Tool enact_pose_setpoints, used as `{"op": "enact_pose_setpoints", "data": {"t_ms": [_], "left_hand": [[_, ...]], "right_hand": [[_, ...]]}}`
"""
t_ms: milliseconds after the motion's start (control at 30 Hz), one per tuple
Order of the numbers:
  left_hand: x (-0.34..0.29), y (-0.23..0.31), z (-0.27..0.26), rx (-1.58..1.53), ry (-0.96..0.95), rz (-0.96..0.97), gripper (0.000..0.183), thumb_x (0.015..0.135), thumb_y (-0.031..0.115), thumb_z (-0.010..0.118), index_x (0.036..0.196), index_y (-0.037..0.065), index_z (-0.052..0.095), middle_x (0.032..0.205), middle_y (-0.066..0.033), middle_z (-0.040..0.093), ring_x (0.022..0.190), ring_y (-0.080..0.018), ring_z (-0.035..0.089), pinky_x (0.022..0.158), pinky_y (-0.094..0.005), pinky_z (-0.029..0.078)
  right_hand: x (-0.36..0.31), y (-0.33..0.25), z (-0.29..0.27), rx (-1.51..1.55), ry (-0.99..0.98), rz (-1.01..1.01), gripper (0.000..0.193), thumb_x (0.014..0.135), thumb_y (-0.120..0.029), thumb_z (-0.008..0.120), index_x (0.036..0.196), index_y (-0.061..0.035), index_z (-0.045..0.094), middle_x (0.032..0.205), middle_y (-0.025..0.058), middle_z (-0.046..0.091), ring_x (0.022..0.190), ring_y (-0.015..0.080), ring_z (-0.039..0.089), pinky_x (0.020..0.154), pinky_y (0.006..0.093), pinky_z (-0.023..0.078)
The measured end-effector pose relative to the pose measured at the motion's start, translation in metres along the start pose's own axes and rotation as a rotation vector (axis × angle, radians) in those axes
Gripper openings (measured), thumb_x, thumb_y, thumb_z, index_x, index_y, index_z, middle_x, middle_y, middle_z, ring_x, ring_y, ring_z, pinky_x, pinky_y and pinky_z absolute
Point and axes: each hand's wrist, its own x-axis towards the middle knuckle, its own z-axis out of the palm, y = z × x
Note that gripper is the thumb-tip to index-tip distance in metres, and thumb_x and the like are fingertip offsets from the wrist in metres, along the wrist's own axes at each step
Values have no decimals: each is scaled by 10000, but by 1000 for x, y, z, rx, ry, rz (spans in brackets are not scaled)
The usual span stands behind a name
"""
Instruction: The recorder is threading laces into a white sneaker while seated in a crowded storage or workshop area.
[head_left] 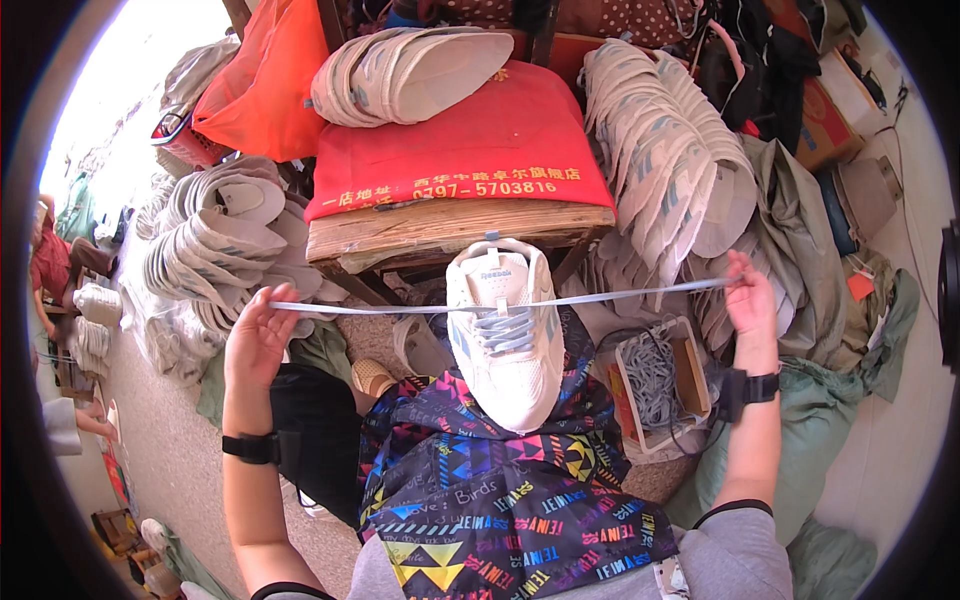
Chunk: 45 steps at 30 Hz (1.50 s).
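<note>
A white sneaker [512, 378] rests on my lap with its toe toward me and its heel end by the edge of a wooden stool. Grey-blue lacing [505, 330] crosses its front. From the shoe's upper eyelets a pale blue shoelace [620, 295] stretches out nearly straight to both sides. On the left my left hand [258, 335] pinches one end between its fingertips. My right hand [750, 300] grips the other end, slightly higher, off to the right. Both hands are well apart from the shoe itself.
Ahead, a red cloth [450, 150] covers the wooden stool [460, 230], with stacked shoe uppers [400, 75] on it. More uppers pile up at left [215, 240] and right [665, 150]. A box of loose laces [650, 380] stands right of my lap. People sit at far left.
</note>
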Motion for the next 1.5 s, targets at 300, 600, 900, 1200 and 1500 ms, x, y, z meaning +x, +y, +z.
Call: {"op": "enact_pose_setpoints", "data": {"t_ms": [300, 600, 900, 1200, 1500], "left_hand": [[58, 19, -141, -370, 286, 79, 205, 981, 22, 470, 1183, 32, 505, 875, -48, 586, 582, -75, 440, 508, -223, 356], [-47, -17, 93, 339, -315, 206, 367, 1004, 115, 506, 1361, 42, 461, 1049, -115, 687, 633, -64, 531, 579, -196, 441], [-60, -92, 150, 321, -527, 1, 173, 1022, 148, 500, 1076, 3, 577, 899, -36, 629, 715, -78, 591, 620, -211, 436], [-74, -85, 153, 658, -519, 68, 217, 981, 198, 592, 887, 11, 649, 666, 34, 571, 603, -28, 499, 524, -212, 386], [-60, -74, 161, 600, -566, -209, 165, 891, 185, 631, 813, 44, 669, 682, 47, 579, 579, -28, 464, 517, -213, 359]], "right_hand": [[-3, -31, -38, -489, 226, -222, 510, 896, -47, 451, 1398, 21, 394, 889, 113, 630, 542, 56, 428, 396, 175, 291], [-114, 93, 141, -806, -806, 100, 131, 1014, -124, 475, 1130, -64, 489, 961, 87, 681, 767, 112, 658, 609, 201, 477], [-132, 139, 168, -907, -960, -22, 53, 942, -47, 584, 993, -45, 568, 839, -5, 625, 769, 60, 596, 705, 227, 500], [-144, 130, 187, -1389, -1048, -643, 151, 854, -15, 597, 997, -15, 549, 816, 134, 641, 745, 283, 652, 690, 369, 515], [-136, 120, 200, -1535, -1354, -868, 422, 823, -32, 540, 1235, 34, 475, 831, 212, 630, 794, 383, 649, 677, 463, 524]]}}
